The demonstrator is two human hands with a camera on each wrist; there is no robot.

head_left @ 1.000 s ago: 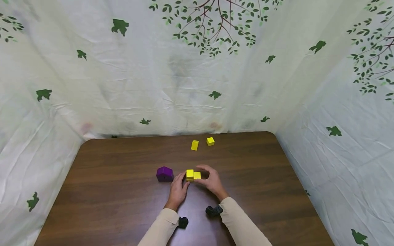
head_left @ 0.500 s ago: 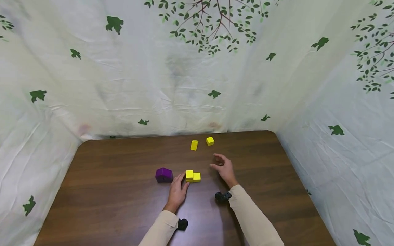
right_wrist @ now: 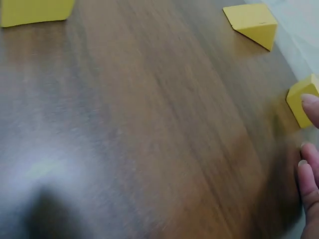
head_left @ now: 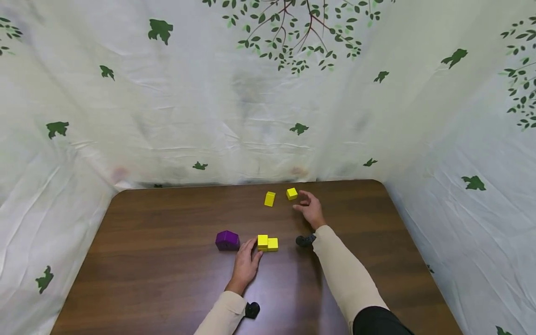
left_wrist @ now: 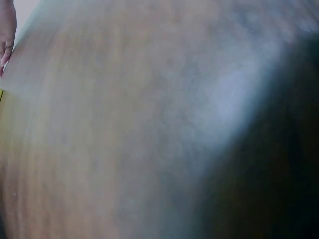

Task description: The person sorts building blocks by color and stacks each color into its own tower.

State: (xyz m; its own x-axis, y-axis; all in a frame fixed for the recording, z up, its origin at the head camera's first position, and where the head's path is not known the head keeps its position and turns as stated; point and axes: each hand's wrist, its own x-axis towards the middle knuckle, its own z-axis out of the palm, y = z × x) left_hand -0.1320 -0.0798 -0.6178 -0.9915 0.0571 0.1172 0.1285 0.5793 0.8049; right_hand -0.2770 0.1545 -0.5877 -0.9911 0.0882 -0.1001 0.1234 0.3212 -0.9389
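In the head view my left hand (head_left: 245, 265) rests on the table beside a small group of yellow blocks (head_left: 262, 242), fingers along their left side and thumb near the front. One block sits raised at the left, with a lower one (head_left: 273, 244) against its right. My right hand (head_left: 311, 209) reaches to the back, fingers and thumb parted, just right of a yellow block (head_left: 291, 194). The right wrist view shows a fingertip overlapping that block (right_wrist: 300, 99). A wedge-shaped yellow block (right_wrist: 255, 22) lies near it, also seen as a yellow piece (head_left: 270, 199) in the head view.
A purple block (head_left: 228, 240) with a peaked outline stands left of my left hand. The brown wooden table (head_left: 159, 260) ends at the back against a pale cloth (head_left: 188, 116) printed with leaves. Dark wrist cameras sit below both hands.
My right hand has left the yellow group at the middle and moved back and to the right, up to the rear yellow block. My left hand stays beside the group.
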